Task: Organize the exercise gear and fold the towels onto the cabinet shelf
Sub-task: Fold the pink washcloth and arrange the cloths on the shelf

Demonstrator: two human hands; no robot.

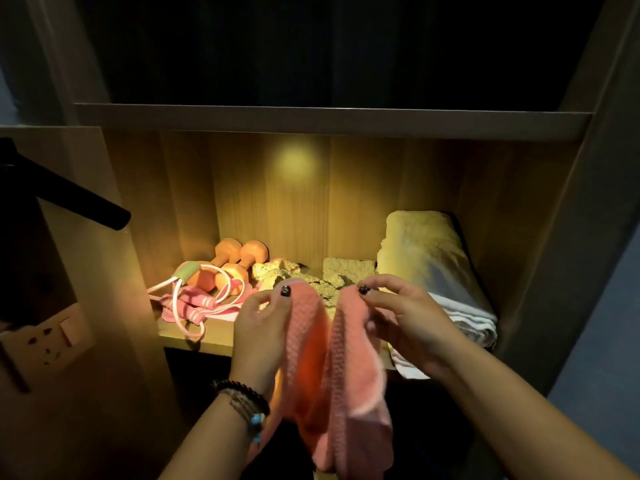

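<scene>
— Pink waffle-knit fabric is seen at the centre: a pink towel (332, 368) is held up in front of the cabinet shelf (194, 336), its top edge level with the shelf and its length hanging down below the shelf front

— How is it gripped?

— One upper corner is pinched between thumb and fingertips of the left hand (263, 327), the other by the right hand (408, 317); both hands are curled closed on the cloth, and a sagging fold is formed between them. Beaded bracelets (246, 407) are worn on the left wrist

— What is laid on the shelf itself?

— Two orange dumbbells (239, 259) are set at the back left. In front of them a white loop of tubing with a green grip (188, 273) is draped over a pink striped band (197, 303). A crumpled yellowish cloth (294, 275) is found in the middle, behind the held towel. A folded pale towel (426, 251) is stacked on white towels (464, 320) at the right, against the side wall

— Can any writing or brand be read?

— None can be made out; the light is too dim. A wall socket plate (52, 341) is seen at the lower left, beside the cabinet
</scene>
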